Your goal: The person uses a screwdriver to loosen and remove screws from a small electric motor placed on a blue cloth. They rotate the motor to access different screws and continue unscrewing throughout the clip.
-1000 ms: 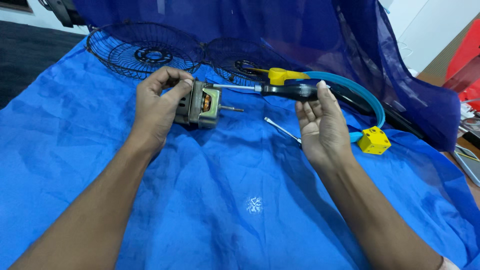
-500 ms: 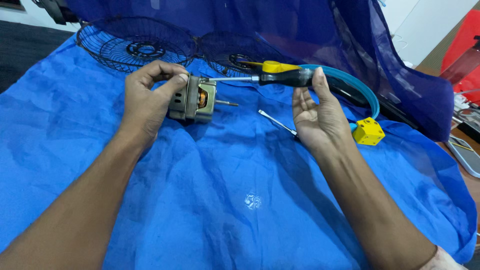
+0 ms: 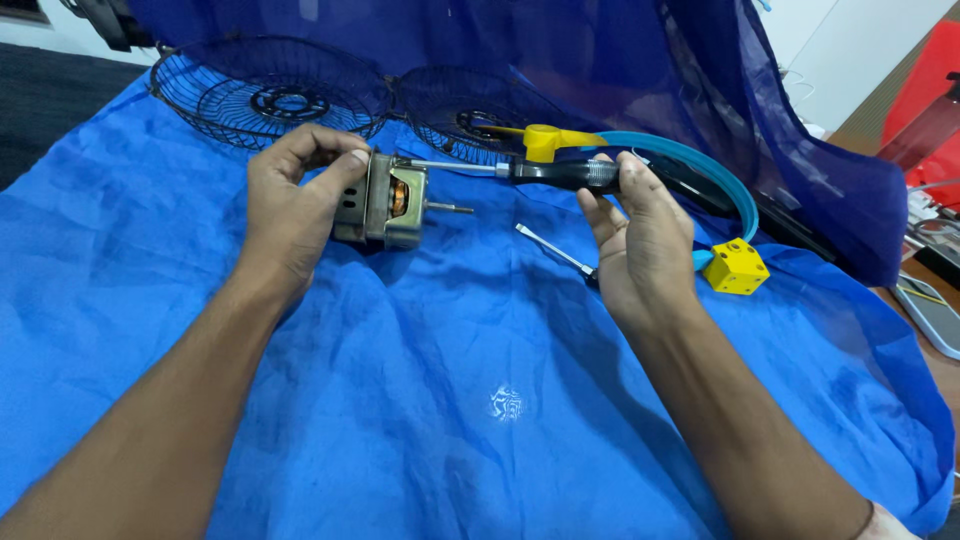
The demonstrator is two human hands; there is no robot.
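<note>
With the left hand [image 3: 295, 200] clamping the small grey metal fan motor [image 3: 385, 200] just above the blue cloth [image 3: 480, 400], the right hand [image 3: 635, 240] gripping the black-handled screwdriver [image 3: 520, 170] should hold it level – tip seated squarely at the motor's top corner – before turning.

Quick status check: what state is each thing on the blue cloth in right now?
Motor: gripped in left hand, shaft pointing right.
Screwdriver: held level in right hand, tip at the motor's top edge.
Fan grilles: off, lying flat.
Loose metal rod: lying on cloth.
</note>
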